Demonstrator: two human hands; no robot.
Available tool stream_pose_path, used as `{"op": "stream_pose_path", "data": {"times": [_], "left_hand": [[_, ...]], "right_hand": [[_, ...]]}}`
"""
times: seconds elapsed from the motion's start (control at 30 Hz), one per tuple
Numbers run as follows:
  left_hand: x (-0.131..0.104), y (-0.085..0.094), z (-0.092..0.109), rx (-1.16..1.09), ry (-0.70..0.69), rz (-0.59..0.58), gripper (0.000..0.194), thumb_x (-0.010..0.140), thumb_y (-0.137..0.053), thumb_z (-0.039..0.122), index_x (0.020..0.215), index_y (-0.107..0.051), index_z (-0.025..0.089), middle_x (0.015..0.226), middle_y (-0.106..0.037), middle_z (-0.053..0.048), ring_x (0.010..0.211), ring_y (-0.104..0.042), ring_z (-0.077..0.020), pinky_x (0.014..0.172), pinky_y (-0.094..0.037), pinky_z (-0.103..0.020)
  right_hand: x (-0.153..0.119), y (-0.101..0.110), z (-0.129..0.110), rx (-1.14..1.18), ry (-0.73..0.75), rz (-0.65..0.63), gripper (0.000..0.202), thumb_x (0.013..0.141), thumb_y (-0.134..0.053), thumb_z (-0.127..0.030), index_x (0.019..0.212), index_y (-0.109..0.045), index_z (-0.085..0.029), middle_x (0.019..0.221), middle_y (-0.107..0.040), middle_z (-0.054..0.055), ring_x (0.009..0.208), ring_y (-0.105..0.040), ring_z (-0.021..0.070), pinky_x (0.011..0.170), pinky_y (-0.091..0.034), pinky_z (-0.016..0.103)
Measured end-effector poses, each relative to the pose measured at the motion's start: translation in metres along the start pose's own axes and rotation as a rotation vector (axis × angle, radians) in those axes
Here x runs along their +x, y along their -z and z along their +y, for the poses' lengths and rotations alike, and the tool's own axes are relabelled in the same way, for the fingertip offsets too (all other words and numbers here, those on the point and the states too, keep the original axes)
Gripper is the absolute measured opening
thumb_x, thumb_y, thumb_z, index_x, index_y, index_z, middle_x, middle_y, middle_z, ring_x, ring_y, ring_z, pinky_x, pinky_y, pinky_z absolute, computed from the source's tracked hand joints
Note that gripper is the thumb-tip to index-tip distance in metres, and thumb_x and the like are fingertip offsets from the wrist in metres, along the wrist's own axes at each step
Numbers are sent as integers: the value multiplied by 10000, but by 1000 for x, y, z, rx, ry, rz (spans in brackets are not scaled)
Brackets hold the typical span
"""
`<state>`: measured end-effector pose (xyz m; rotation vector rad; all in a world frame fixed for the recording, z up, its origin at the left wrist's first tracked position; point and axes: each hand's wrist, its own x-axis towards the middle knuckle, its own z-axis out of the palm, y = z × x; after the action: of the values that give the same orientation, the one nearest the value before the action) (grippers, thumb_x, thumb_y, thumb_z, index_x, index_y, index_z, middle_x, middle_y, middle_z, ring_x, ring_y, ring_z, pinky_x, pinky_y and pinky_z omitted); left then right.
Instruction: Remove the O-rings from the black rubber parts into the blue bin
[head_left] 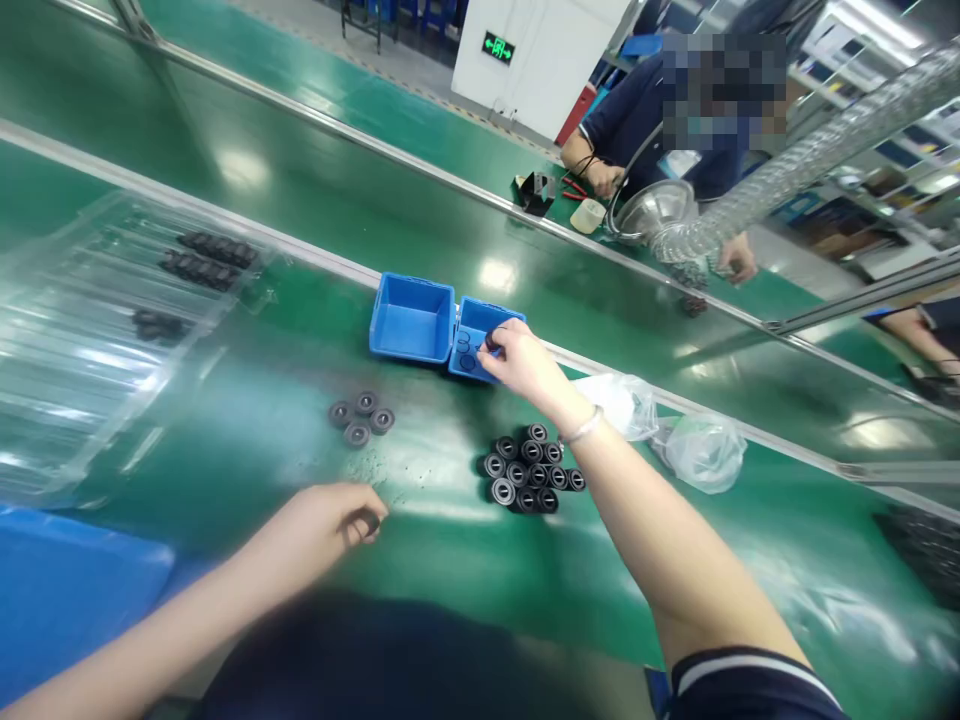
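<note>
My right hand [517,358] reaches over the smaller blue bin [491,305], its fingers pinched on a black ring [492,341]. Several thin black rings [466,362] lie on the floor of that bin. Low over the green table, my left hand [341,518] is curled closed; a dark patch shows between its fingers, too hidden to name. Beyond it stands a small group of black round parts [358,433]. Below my right forearm is a larger cluster of black cylindrical parts [517,474] with slotted light centres.
An empty-looking blue bin [412,330] adjoins the ring bin. Clear plastic trays [90,350] with black parts lie left, above a blue crate [67,590]. Plastic bags [701,455] sit right. Across the divider, a co-worker [637,110] works near a flexible duct [810,160].
</note>
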<state>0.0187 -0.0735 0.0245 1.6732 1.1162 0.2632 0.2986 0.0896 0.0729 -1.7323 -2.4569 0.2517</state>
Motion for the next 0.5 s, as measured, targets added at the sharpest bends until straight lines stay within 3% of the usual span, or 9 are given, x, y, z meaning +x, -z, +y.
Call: {"op": "stream_pose_path", "data": {"times": [0.13,0.27,0.4,0.5], "left_hand": [[-9,8,6,303,8,-16,264,783,-415,83,817,-639,218,755,-660,-3,654,-596,-157,608,-383,-241],[-16,13,10,528,107,-56,277,773,-382,61,799,-612,213,712,-602,-14,587,-559,-173,563,-293,-273],[-20,13,12,552,117,-70,294,761,-341,30,784,-580,201,724,-594,-21,576,-548,-174,565,-280,-280],[-21,14,8,497,82,-69,243,769,-376,55,760,-564,208,698,-589,-10,570,-549,-176,557,-282,-276]], "right_hand": [[25,-3,7,-132,42,-131,71,832,-685,-180,860,-723,-126,1004,-632,107,805,-618,179,758,-480,292],[30,2,2,-184,57,-152,94,827,-716,-200,896,-738,-140,967,-657,97,820,-628,203,729,-479,304],[17,18,-5,-207,30,-76,165,928,-580,-200,901,-716,-112,981,-651,121,848,-627,222,719,-466,319],[-15,28,-10,-147,43,28,191,963,-514,-192,927,-686,-116,997,-643,114,862,-619,208,763,-462,319]]}}
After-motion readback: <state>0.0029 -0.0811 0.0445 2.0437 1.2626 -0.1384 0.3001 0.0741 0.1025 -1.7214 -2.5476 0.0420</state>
